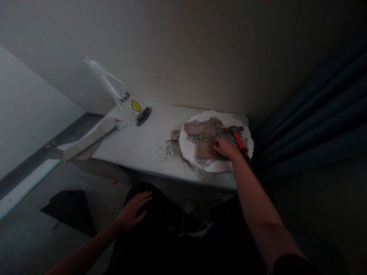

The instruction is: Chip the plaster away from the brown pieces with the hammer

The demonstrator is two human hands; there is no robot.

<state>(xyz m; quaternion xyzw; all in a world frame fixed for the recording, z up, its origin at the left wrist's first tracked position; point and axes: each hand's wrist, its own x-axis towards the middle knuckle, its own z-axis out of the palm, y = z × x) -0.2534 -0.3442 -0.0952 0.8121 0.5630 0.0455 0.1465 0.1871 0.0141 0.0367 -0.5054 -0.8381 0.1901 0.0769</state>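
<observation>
My left hand (133, 212) lies flat on my dark-trousered knee, fingers stretched and the thumb apart. Over a scalloped white board (187, 147) my right hand (225, 148) is closed, its fingertips pinched together; whatever they hold, if anything, is hidden. Just under it sits a brown, textured slab (203, 149), partly covered by the hand. Behind that lies a second, broken brown slab (199, 129) with grey crumbs around it. A hammer (237, 140) with a red and black handle rests on the board to the right, beside my wrist.
The white table (143, 149) stands against the wall. At its left are a clear plastic bag (126, 100) with dark bits at its bottom and some flat strips (88, 139). Rubble lies left of the board. A dark panel (71, 210) is on the floor; a blue curtain (312, 110) hangs right.
</observation>
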